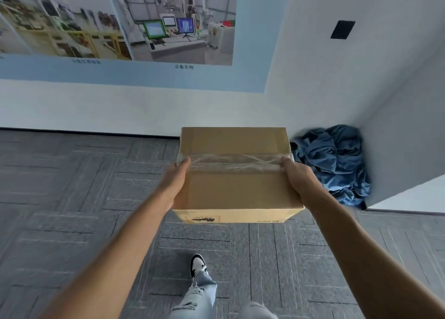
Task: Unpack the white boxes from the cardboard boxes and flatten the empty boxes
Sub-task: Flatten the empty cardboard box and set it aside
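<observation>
Right now you hold 1 cardboard box [237,174] in the air in front of you, above the grey carpet [72,186], its top seam sealed with clear tape [233,162]. Your left hand [174,182] grips the box's left side and your right hand [299,180] grips its right side, thumbs on the top near the tape; the fingers are hidden behind the sides. A crumpled blue cloth [334,162] lies in the wall corner to the right. 1 sneaker [198,265] steps forward below the box.
</observation>
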A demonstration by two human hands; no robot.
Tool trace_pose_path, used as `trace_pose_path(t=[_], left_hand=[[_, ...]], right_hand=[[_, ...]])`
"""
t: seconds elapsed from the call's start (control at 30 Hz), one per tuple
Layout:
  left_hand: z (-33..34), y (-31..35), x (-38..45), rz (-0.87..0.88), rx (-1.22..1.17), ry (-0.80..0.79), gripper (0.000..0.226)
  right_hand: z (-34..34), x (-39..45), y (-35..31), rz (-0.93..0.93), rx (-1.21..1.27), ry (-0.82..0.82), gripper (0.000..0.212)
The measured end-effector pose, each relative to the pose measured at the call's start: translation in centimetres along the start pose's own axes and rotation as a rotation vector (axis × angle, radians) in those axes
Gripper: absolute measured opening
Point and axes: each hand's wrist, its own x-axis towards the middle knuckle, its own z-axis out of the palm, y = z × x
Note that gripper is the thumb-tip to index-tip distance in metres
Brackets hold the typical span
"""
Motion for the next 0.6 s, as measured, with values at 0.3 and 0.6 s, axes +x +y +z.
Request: trace_pose_path(t=[0.3, 0.6], left_hand=[[-0.1, 6.4, 16.1, -0.061, 0.063, 0.023, 0.06], [7.1, 7.9, 31.4, -0.137, 0.13, 0.102, 0.047]], right_hand=[[5.5, 13.5, -6.3, 0.067, 0.018, 0.042, 0.041], [6.6, 30.4, -6.8, 0.133, -0.008, 0.067, 0.042]])
